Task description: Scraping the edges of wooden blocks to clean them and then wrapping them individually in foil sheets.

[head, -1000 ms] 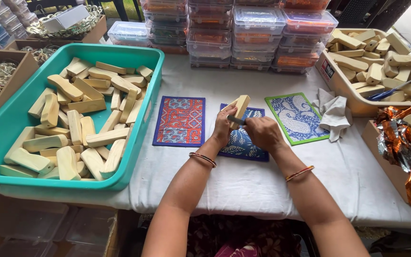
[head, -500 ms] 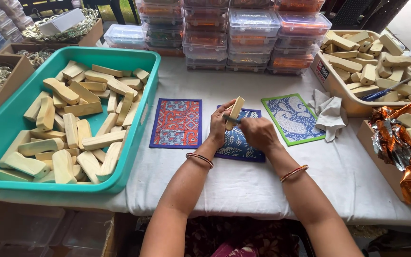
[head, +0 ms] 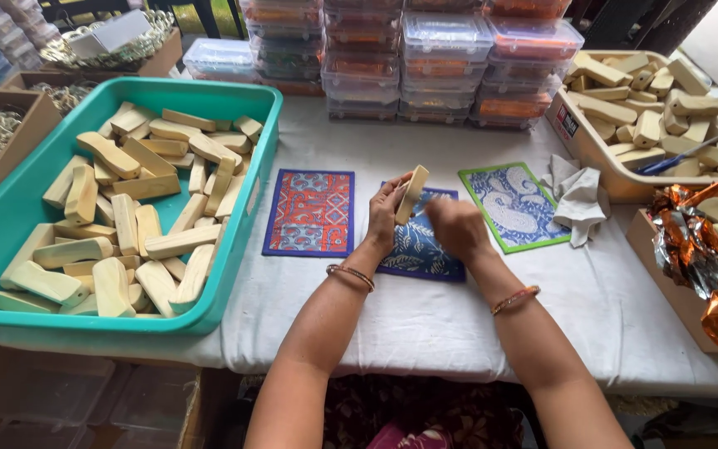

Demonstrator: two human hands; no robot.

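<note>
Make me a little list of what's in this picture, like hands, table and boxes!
left hand: holds a pale wooden block upright above the blue mat
right hand: blurred, close beside the block; contact unclear
mats: red mat on the left, blue in the middle, green-edged mat on the right
teal tub: full of similar wooden blocks
cardboard box: more blocks, far right
cloth: crumpled, beside the green-edged mat
back: stacked clear plastic boxes
table: covered in white cloth
</note>
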